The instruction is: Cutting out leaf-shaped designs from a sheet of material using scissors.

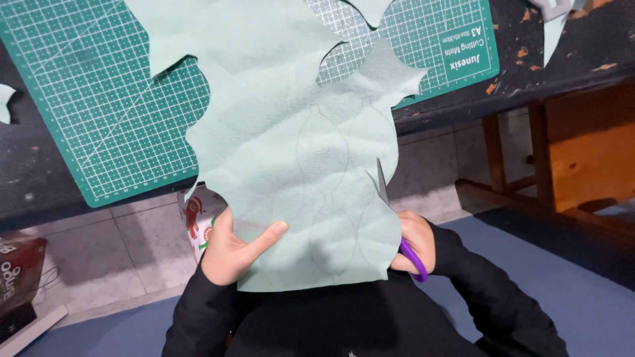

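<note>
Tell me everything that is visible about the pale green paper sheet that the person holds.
The pale green paper sheet is thin, creased and matte, with ragged, curved edges where pieces were cut away. Faint pencil outlines of pointed oval shapes run down its middle. It is held up in front of the green cutting mat. The left hand grips its lower left edge, thumb on the front. The right hand holds purple-handled scissors, whose blade meets the right edge.

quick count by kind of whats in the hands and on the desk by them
Pale green paper sheet, held by the left hand: 1
Purple-handled scissors, in the right hand: 1
Green cutting mat on the dark desk: 1
Loose pale paper scraps at the desk edges: 2 at least
Total: 5
</note>
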